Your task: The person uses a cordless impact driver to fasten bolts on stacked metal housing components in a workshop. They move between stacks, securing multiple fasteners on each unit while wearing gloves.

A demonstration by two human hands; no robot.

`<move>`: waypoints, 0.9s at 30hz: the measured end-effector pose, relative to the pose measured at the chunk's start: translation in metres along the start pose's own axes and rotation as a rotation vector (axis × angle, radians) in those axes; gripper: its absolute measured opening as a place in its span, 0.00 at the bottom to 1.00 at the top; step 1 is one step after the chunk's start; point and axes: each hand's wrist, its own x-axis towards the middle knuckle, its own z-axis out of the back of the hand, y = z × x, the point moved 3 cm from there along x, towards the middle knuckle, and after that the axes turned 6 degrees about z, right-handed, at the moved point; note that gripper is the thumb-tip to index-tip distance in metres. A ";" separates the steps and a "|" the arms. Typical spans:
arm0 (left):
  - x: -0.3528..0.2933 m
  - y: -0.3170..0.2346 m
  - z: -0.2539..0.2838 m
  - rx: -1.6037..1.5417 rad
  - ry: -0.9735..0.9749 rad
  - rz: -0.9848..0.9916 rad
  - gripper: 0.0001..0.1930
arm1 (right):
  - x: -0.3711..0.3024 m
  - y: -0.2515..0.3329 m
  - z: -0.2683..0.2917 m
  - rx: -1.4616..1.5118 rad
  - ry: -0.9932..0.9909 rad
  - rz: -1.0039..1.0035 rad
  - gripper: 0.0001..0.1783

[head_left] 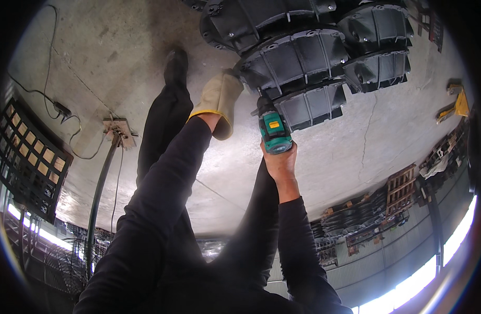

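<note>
My left hand (218,100) wears a tan work glove and rests on the rim of a black ribbed plastic housing (303,60), touching its near edge. My right hand (280,159), bare, grips a teal cordless drill (273,128) with its tip pressed against the near edge of the same housing, between two stacked ribbed sections. Both black-sleeved forearms rise from the lower edge. My dark-trousered legs and one black shoe (175,65) stand on the concrete floor (120,47).
More black ribbed housings (379,47) lie to the right. A black cable and a small wooden block (118,128) lie on the floor at left. A black grid crate (26,157) stands far left. Wooden pallets (400,188) and stacked parts stand at right, a yellow tool (457,104) beyond.
</note>
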 end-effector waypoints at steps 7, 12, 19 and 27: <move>-0.012 -0.007 0.028 -0.157 0.028 0.171 0.13 | -0.001 0.009 0.011 -0.031 0.039 0.065 0.35; -0.012 -0.001 0.020 -0.256 0.069 0.129 0.18 | -0.007 0.017 0.015 -0.011 0.049 0.079 0.33; -0.026 -0.015 0.053 -0.116 -0.147 0.130 0.12 | -0.060 0.048 0.045 0.324 0.052 -0.061 0.14; -0.004 0.033 0.077 -0.926 -0.207 0.262 0.20 | 0.014 0.090 0.004 0.798 0.077 -0.110 0.18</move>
